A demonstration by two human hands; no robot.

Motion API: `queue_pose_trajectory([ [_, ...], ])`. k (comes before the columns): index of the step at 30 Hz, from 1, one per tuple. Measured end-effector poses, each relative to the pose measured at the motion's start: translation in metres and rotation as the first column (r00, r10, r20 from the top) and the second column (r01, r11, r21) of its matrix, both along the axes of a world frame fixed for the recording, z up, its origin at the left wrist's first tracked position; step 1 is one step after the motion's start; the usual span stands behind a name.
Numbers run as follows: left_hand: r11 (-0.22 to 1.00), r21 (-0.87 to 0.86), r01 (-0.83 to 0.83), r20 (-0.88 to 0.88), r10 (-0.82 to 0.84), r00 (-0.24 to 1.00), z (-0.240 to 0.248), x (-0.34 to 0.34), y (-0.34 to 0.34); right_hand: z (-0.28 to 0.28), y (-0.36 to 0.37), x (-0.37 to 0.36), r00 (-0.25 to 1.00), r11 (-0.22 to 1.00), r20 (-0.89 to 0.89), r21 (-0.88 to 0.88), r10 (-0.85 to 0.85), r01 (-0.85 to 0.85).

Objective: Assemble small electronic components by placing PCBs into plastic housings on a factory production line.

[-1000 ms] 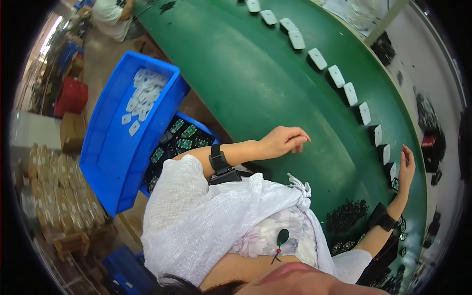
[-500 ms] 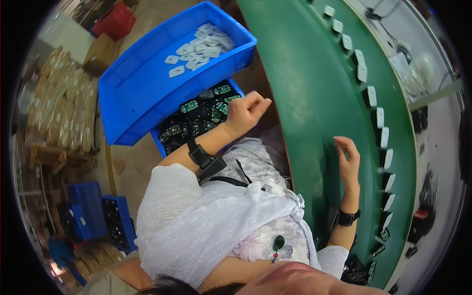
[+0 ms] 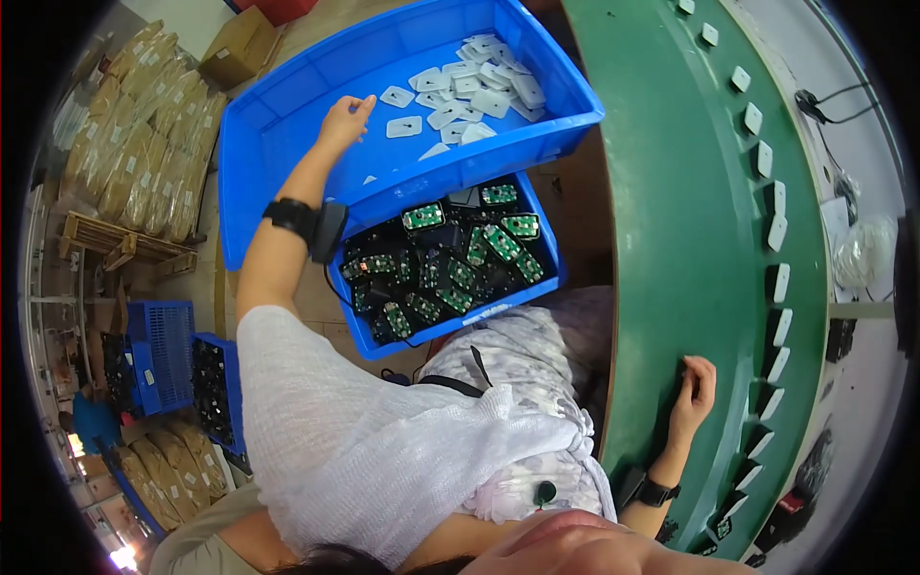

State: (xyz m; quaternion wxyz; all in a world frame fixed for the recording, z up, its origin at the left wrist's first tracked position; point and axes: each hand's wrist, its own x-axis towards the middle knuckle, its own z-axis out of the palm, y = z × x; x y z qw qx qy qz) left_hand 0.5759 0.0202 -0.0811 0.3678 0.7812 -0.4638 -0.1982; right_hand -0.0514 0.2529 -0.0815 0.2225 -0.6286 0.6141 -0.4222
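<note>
My left hand (image 3: 346,125) reaches out over a large blue bin (image 3: 287,182), loosely curled with its fingers a little apart and nothing seen in them. Nearest to it are white rectangular plastic covers (image 3: 403,126), several of them heaped toward the bin's far right end. My right hand (image 3: 692,395) hovers low at the near part of the green conveyor belt (image 3: 661,249), fingers bent and parted from the thumb, holding nothing visible. Along the belt's far side runs a row of white-topped, dark-sided devices (image 3: 781,283). Black bands circle both wrists.
Below the large bin, a second blue bin (image 3: 537,216) holds black housings with green circuit boards (image 3: 502,242). At left stand wrapped cardboard stacks (image 3: 144,134) on a wooden pallet (image 3: 125,240) and further blue crates (image 3: 163,355). A cardboard box (image 3: 240,46) stands behind.
My left hand has swung leftward and away from me, from beside the belt to above the large bin. My right hand sits lower in view, and the whole view has shifted.
</note>
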Motion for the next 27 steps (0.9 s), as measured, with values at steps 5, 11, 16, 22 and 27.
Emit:
queue_pose_trajectory([
  [5,0.943,0.333,0.013,0.480,-0.181,0.859,-0.042,0.054,-0.061,0.001,0.001,0.008,0.994,0.997,-0.074,0.026,-0.077,0.079],
  [11,0.906,0.420,-0.058,0.488,-0.172,0.856,-0.072,0.060,-0.118,-0.002,-0.001,0.014,0.989,0.994,-0.103,0.019,-0.103,0.106],
  [16,0.923,0.383,-0.042,0.467,-0.154,0.870,-0.106,0.041,-0.146,0.003,0.005,0.015,0.984,0.991,-0.142,0.073,-0.103,0.114],
  [22,0.955,0.255,0.154,0.424,-0.254,0.870,-0.138,-0.007,-0.162,0.004,0.006,0.018,0.967,0.985,-0.216,0.083,-0.133,0.153],
  [27,0.959,0.115,0.261,0.233,-0.281,0.931,-0.121,-0.051,-0.159,0.003,0.005,0.020,0.955,0.985,-0.257,0.046,-0.148,0.165],
])
